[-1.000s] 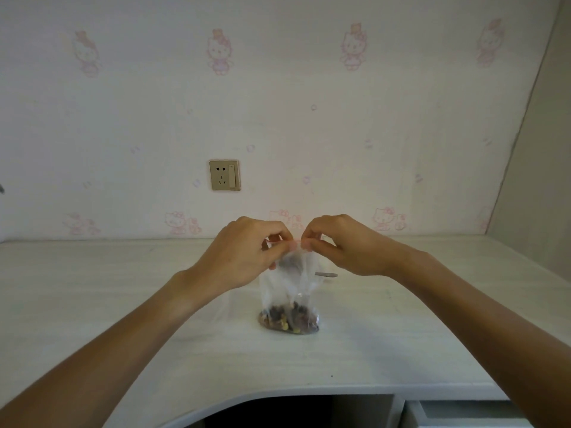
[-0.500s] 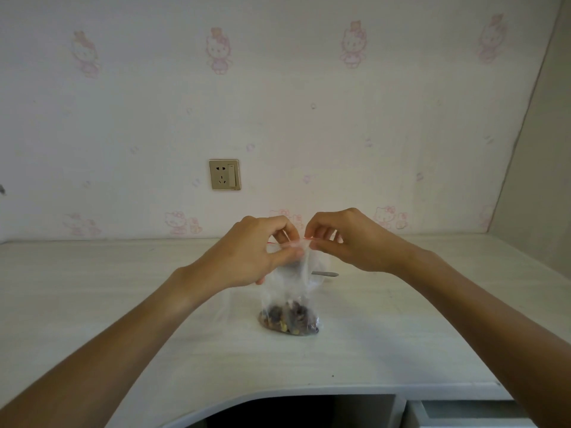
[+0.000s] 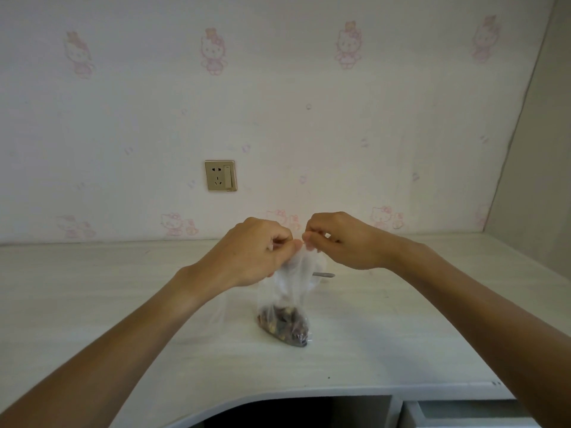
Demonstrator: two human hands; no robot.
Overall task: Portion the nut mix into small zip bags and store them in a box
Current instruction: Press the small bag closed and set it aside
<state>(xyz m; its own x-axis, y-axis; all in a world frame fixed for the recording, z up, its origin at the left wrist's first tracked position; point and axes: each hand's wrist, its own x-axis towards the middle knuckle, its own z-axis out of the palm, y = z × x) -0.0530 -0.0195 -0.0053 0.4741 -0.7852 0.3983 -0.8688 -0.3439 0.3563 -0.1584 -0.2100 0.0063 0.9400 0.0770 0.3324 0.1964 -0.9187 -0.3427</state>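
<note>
surface (image 3: 123, 304): we see pale wood grain, curved front edge | wall socket (image 3: 220, 176): we see it gold-framed, above and left of the hands | wallpaper (image 3: 309, 88): we see pink cat figures | metal handle tip (image 3: 324, 274): we see it just below the right wrist

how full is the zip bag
Mostly empty: the nut mix fills only the bottom of the zip bag; the plastic above is slack.

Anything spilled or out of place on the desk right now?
Nothing stands out. The nut mix sits contained in the bottom of the zip bag, which both the left hand and right hand pinch at its top. No loose nuts show on the desk.
</note>
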